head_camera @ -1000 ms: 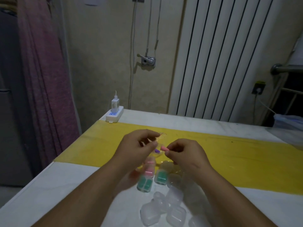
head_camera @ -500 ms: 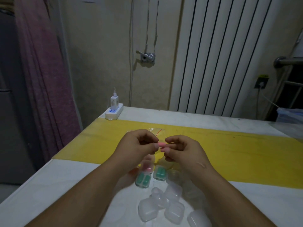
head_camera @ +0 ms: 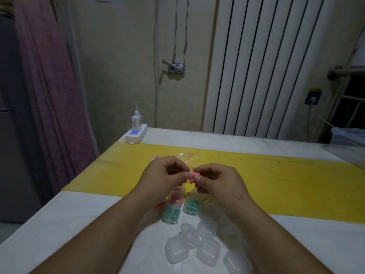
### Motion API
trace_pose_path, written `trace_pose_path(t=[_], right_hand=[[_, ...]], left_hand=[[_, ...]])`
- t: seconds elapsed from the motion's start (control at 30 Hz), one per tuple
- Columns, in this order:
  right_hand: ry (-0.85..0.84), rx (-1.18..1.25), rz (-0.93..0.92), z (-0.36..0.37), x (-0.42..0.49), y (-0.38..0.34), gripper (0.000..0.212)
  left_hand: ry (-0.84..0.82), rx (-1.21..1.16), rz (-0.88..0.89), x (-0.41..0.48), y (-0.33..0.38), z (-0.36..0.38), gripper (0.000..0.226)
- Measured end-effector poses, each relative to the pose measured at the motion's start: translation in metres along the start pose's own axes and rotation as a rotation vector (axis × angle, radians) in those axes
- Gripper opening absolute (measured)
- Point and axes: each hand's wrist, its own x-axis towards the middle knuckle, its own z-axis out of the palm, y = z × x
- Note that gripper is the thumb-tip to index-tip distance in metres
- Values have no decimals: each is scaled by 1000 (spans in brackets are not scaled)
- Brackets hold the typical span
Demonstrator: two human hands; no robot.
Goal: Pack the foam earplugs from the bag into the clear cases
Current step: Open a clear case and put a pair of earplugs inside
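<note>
We pinched a pink earplug (head_camera: 192, 176) btwn L hand (head_camera: 166, 175) & R hand (head_camera: 215, 180). Step, prob.: loading. Next called for opening an empty case (head_camera: 176, 249) below the hands.

Bag (head_camera: 186, 156) and earplug (head_camera: 192, 175) ends largely hidden.

pink foam earplug (head_camera: 192, 175) pinched midair, filled clear cases (head_camera: 171, 214) below

Pretty dim room. Beige wall (head_camera: 118, 66) at the back, tall white ribbed radiator (head_camera: 266, 66) to the right, purple curtain (head_camera: 49, 86) hanging on the left. White desk (head_camera: 59, 224) with a yellow strip (head_camera: 296, 175) across it, power strip (head_camera: 136, 135) at its far corner.
</note>
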Motion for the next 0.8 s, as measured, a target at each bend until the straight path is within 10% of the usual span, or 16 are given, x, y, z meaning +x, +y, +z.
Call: trace_pose_path(t=[0.5,0.8], right_hand=[[231,-99,2,-18,10,5,3],[251,-168,-9,-17,9,3,8]], left_hand=[[-397,1014,363,-9,-6,23,38],[-314,275,45,-10,3,1,26]])
